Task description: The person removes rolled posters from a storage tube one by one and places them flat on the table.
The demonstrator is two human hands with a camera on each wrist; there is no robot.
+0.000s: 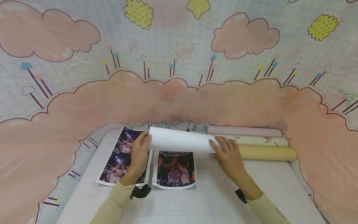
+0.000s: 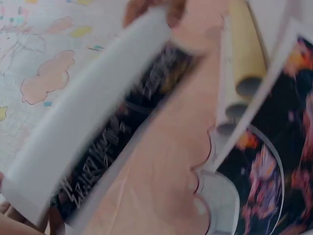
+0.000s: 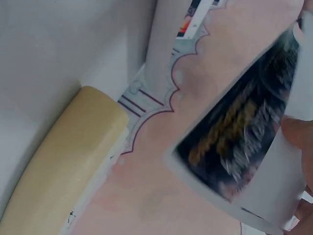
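A partly rolled poster is held up level above the table, its white back toward the head view. My left hand grips its left end, thumb on the near side. The right hand holds the other end, fingers bent over the top. On its far side, both wrist views show a dark printed strip with lettering, blurred in the left wrist view. Below and behind it lie photo posters, one on the left and one in the middle, the latter partly hidden by the roll.
At the back right of the white table lie three rolls side by side: a pink one, a cream floral one and a yellow one. A cloud-patterned cloth surrounds the table at the back and sides.
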